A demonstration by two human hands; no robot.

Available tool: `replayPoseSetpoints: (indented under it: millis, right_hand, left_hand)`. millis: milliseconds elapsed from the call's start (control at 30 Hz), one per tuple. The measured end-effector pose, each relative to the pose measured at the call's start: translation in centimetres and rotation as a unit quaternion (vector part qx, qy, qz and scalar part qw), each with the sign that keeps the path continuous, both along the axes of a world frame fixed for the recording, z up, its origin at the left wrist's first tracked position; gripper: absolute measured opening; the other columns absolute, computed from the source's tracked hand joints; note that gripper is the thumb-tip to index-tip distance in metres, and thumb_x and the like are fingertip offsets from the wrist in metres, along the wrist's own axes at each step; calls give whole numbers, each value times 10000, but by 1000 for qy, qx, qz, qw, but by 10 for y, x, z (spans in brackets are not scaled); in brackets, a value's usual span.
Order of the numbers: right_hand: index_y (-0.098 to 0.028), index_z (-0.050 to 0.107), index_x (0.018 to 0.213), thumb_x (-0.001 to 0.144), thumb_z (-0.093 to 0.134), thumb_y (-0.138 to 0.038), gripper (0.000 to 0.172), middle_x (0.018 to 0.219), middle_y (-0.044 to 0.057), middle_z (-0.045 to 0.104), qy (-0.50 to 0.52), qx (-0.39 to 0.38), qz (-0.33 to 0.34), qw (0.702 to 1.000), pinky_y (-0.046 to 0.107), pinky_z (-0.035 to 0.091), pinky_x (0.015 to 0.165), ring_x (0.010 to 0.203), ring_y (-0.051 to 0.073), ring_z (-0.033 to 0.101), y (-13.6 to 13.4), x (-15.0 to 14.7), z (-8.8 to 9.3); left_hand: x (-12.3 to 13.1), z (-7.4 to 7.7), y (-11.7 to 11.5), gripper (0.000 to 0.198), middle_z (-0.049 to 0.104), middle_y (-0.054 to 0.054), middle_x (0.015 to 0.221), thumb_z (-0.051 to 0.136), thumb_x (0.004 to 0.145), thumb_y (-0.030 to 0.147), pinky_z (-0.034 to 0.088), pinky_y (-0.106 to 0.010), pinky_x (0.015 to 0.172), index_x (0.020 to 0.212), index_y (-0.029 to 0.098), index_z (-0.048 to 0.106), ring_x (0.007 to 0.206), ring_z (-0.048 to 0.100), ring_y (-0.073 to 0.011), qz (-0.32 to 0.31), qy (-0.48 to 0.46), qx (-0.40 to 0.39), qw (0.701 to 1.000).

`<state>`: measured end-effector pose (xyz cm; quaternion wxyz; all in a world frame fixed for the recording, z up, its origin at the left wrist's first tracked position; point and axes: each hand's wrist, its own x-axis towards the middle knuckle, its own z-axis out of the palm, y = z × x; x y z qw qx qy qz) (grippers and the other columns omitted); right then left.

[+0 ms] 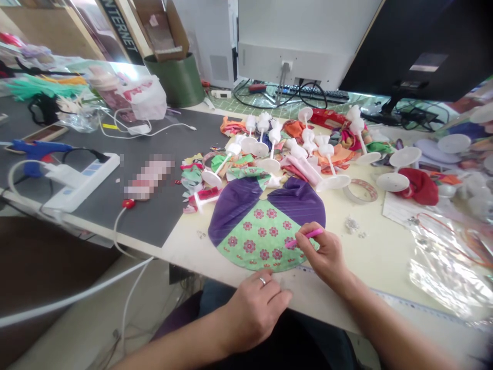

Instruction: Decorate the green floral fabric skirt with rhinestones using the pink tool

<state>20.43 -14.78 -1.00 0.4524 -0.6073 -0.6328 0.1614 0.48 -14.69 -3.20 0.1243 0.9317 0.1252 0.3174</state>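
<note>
A round piece of sewn cloth (241, 226), like a doll-sized skirt spread flat, lies before me at the table's front edge. It has purple panels and a light green panel with pink flowers, some with shiny dots at their centres. My right hand (325, 252) pinches a slim pink pen-like stick (314, 234), whose tip is over a flower on the green panel's right side. Below the cloth's lower edge, my left hand (256, 308) rests with curled fingers and a ring on one. Its fingertips are partly hidden. Small clear stones (351, 224) lie in a heap to the right.
White doll-like stands (275, 136) and colourful cloth pieces crowd behind the skirt. A tape roll (360, 191) and plastic bag (442, 272) lie right. To the left are a power strip (84, 180), blue glue gun (34, 151) and cables. Monitors (304, 31) stand behind.
</note>
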Motion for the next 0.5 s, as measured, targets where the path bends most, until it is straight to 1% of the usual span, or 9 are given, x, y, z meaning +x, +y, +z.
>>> replayPoseSetpoints:
  millis: [133, 333, 500]
  right_hand:
    - [-197, 547, 733, 882, 541, -224, 151, 630, -10, 632, -9, 10, 13, 1000, 216, 457, 526, 540, 102, 569, 1, -2, 0]
    - [-199, 539, 745, 879, 542, -217, 136, 646, -10, 644, -8, 0, 18, 1000, 217, 468, 537, 554, 106, 584, 1, -3, -1]
    - [-198, 543, 732, 877, 543, -218, 146, 632, -19, 625, -20, 2, 19, 1000, 212, 455, 522, 533, 99, 570, 1, -4, 0]
  left_hand:
    - [-2, 0, 1, 248, 554, -44, 646, 391, 838, 43, 565, -357, 710, 977, 103, 587, 654, 565, -185, -1, 5, 6, 1000]
    - [-3, -2, 2, 243, 559, -50, 665, 415, 831, 34, 566, -346, 692, 992, 87, 590, 645, 549, -177, 0, 5, -11, 1000]
    - [-4, -2, 3, 245, 553, -51, 663, 417, 823, 34, 563, -340, 678, 984, 83, 595, 635, 526, -176, -5, 5, -16, 1000]
